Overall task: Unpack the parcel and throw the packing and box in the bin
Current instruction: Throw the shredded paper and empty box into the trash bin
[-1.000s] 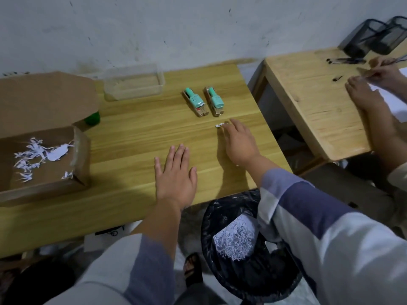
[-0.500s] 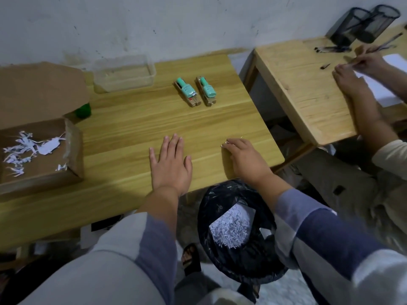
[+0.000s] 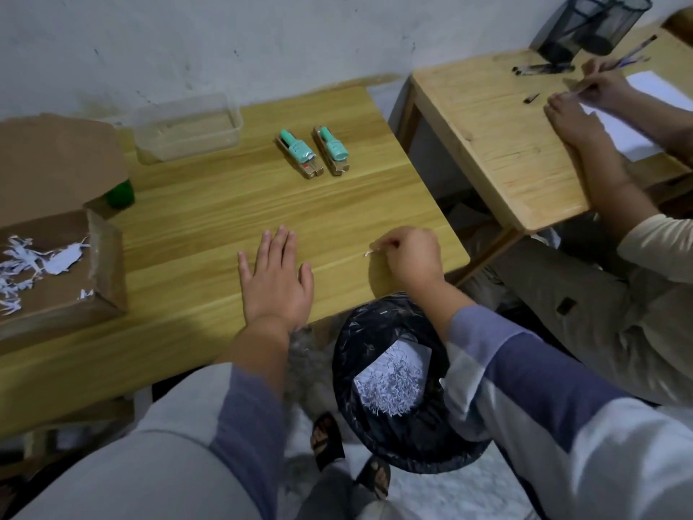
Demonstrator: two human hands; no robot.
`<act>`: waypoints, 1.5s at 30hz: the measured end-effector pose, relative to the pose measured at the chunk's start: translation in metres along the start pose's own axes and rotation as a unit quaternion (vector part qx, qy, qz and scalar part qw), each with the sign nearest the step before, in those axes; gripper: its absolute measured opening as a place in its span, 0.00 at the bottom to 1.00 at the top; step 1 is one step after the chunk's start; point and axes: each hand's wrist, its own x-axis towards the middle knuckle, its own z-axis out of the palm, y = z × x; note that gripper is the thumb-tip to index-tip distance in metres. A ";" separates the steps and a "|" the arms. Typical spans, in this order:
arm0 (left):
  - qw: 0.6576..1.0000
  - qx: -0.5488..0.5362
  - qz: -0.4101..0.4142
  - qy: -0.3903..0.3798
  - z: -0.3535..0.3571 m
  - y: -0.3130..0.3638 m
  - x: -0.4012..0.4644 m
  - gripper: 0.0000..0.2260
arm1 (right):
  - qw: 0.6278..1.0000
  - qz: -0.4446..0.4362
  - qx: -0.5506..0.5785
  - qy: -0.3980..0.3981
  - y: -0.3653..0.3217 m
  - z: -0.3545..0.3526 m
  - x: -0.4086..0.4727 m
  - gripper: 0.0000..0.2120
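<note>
Two wooden tables, grey wall.

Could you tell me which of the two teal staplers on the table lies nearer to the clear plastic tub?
The left stapler, the one farther from the table's right edge. It lies closer to the clear tub; the other stapler lies just beyond it, to the right.

tub: clear rectangular plastic container, back of the light wooden surface, near wall.
cap: small green round object, partly hidden, left of centre.
2nd surface: another light wooden surface to the right, set apart by a gap.
pen pots: two black mesh cups, tipped over, far right corner.
paper: white sheet w/ another person's hands on it.
</note>
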 end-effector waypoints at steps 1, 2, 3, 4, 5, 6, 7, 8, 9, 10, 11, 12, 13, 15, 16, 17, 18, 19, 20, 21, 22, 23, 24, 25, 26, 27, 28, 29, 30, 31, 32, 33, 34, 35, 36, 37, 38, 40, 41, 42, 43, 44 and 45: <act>1.000 0.000 -0.001 0.001 0.000 0.001 0.000 0.26 | 0.997 0.058 0.049 0.014 0.001 -0.008 0.005 0.09; 1.000 0.000 -0.002 0.003 0.000 0.001 0.001 0.26 | 0.992 0.095 0.082 0.025 0.004 -0.016 0.008 0.08; 1.000 -0.001 -0.004 0.003 0.000 0.002 0.001 0.26 | 0.989 0.113 0.094 0.028 0.008 -0.024 0.009 0.07; 1.000 -0.003 -0.008 0.004 0.000 0.002 0.001 0.26 | 0.986 0.130 0.100 0.026 0.013 -0.031 0.010 0.07; 1.000 -0.003 -0.009 0.004 0.000 0.002 0.002 0.26 | 0.983 0.148 0.103 0.030 0.018 -0.037 0.008 0.07; 1.000 -0.003 -0.009 0.004 0.000 0.002 0.002 0.26 | 0.981 0.162 0.099 0.033 0.023 -0.041 0.005 0.07; 1.000 -0.002 -0.008 0.002 0.001 0.002 0.002 0.26 | 0.980 0.174 0.094 0.033 0.028 -0.043 0.000 0.07; 1.000 -0.001 -0.007 0.000 0.000 0.002 0.002 0.26 | 0.978 0.185 0.091 0.036 0.032 -0.043 -0.005 0.07; 1.000 0.000 -0.005 -0.001 0.000 0.002 0.002 0.26 | 0.976 0.192 0.090 0.040 0.035 -0.044 -0.011 0.07; 1.000 0.002 -0.002 -0.004 -0.001 0.002 0.002 0.26 | 0.975 0.197 0.092 0.045 0.036 -0.044 -0.017 0.07; 1.000 0.004 0.001 -0.007 -0.001 0.002 0.001 0.26 | 0.974 0.200 0.097 0.051 0.035 -0.044 -0.022 0.08; 1.000 0.005 0.005 -0.012 -0.002 0.002 0.002 0.26 | 0.972 0.200 0.104 0.058 0.031 -0.042 -0.025 0.08; 1.000 0.006 0.007 -0.018 -0.003 0.002 0.001 0.26 | 0.972 0.198 0.112 0.062 0.025 -0.038 -0.027 0.09; 0.999 0.013 0.013 -0.026 -0.003 0.001 0.001 0.27 | 0.972 0.190 0.125 0.064 0.009 -0.027 -0.024 0.09; 0.999 0.017 0.018 -0.029 -0.003 0.001 0.001 0.27 | 0.972 0.188 0.125 0.065 0.001 -0.020 -0.021 0.10; 0.999 0.019 0.022 -0.031 -0.003 0.000 0.002 0.28 | 0.973 0.187 0.121 0.065 -0.007 -0.012 -0.017 0.10; 0.999 0.021 0.025 -0.031 -0.003 -0.001 0.002 0.28 | 0.974 0.188 0.109 0.059 -0.015 -0.004 -0.013 0.10; 0.999 0.021 0.028 -0.030 -0.003 -0.002 0.001 0.28 | 0.978 0.186 0.085 0.048 -0.020 0.002 -0.010 0.11; 0.999 0.021 0.033 -0.027 -0.003 -0.003 0.001 0.28 | 0.982 0.179 0.052 0.039 -0.026 0.008 -0.008 0.12; 0.999 0.021 0.039 -0.025 -0.003 -0.004 0.002 0.28 | 0.985 0.166 0.014 0.037 -0.031 0.015 -0.008 0.13; 0.999 0.020 0.039 -0.023 -0.003 -0.003 0.002 0.28 | 0.988 0.148 -0.016 0.044 -0.035 0.020 -0.008 0.13; 0.999 0.019 0.037 -0.021 -0.002 -0.002 0.002 0.28 | 0.989 0.132 -0.041 0.050 -0.038 0.026 -0.010 0.13; 0.999 0.018 0.037 -0.020 -0.002 -0.003 0.002 0.28 | 0.988 0.125 -0.066 0.056 -0.040 0.032 -0.014 0.13; 0.999 0.016 0.039 -0.020 -0.002 -0.003 0.001 0.29 | 0.987 0.117 -0.092 0.061 -0.042 0.036 -0.017 0.12; 0.999 0.015 0.041 -0.021 -0.001 -0.003 0.001 0.29 | 0.986 0.110 -0.107 0.069 -0.042 0.039 -0.022 0.13; 0.999 0.016 0.044 -0.021 -0.001 -0.003 0.001 0.29 | 0.985 0.105 -0.112 0.076 -0.041 0.041 -0.025 0.13; 0.999 0.017 0.045 -0.021 0.000 -0.004 0.002 0.29 | 0.986 0.101 -0.108 0.081 -0.041 0.041 -0.028 0.14; 0.999 0.017 0.044 -0.021 0.001 -0.004 0.003 0.29 | 0.986 0.096 -0.104 0.086 -0.040 0.040 -0.031 0.15; 0.999 0.015 0.042 -0.020 0.001 -0.004 0.003 0.29 | 0.987 0.094 -0.096 0.090 -0.039 0.039 -0.034 0.15; 0.999 0.013 0.041 -0.021 0.002 -0.004 0.003 0.29 | 0.987 0.097 -0.090 0.095 -0.037 0.038 -0.037 0.15; 0.999 0.011 0.041 -0.023 0.001 -0.003 0.003 0.29 | 0.985 0.111 -0.087 0.099 -0.035 0.035 -0.040 0.15; 0.999 0.009 0.041 -0.024 0.001 -0.003 0.003 0.29 | 0.981 0.135 -0.087 0.106 -0.032 0.032 -0.044 0.14; 0.999 0.008 0.042 -0.026 0.000 -0.003 0.003 0.29 | 0.976 0.168 -0.085 0.112 -0.028 0.027 -0.049 0.14; 0.999 0.007 0.043 -0.029 -0.001 -0.003 0.003 0.29 | 0.969 0.204 -0.080 0.117 -0.022 0.021 -0.055 0.14; 0.998 0.005 0.046 -0.031 -0.003 -0.004 0.002 0.29 | 0.961 0.237 -0.075 0.123 -0.015 0.015 -0.062 0.14; 0.998 0.002 0.050 -0.033 -0.003 -0.004 0.002 0.30 | 0.953 0.264 -0.070 0.131 -0.006 0.008 -0.069 0.14; 0.998 -0.002 0.052 -0.035 -0.004 -0.004 0.002 0.30 | 0.947 0.280 -0.066 0.142 0.002 0.002 -0.076 0.14; 0.998 -0.006 0.052 -0.037 -0.004 -0.004 0.003 0.30 | 0.942 0.285 -0.071 0.160 0.017 -0.009 -0.091 0.14; 0.998 -0.006 0.051 -0.035 -0.004 -0.004 0.003 0.30 | 0.942 0.286 -0.080 0.158 0.023 -0.013 -0.097 0.14; 0.998 -0.007 0.050 -0.034 -0.004 -0.003 0.003 0.30 | 0.939 0.293 -0.091 0.153 0.028 -0.016 -0.104 0.15; 0.998 -0.008 0.051 -0.034 -0.004 -0.004 0.003 0.30 | 0.934 0.309 -0.094 0.153 0.033 -0.018 -0.110 0.16; 0.998 -0.008 0.052 -0.034 -0.003 -0.004 0.003 0.30 | 0.926 0.329 -0.094 0.158 0.037 -0.020 -0.115 0.17; 0.998 -0.008 0.053 -0.034 -0.003 -0.004 0.003 0.30 | 0.918 0.347 -0.089 0.169 0.041 -0.021 -0.120 0.16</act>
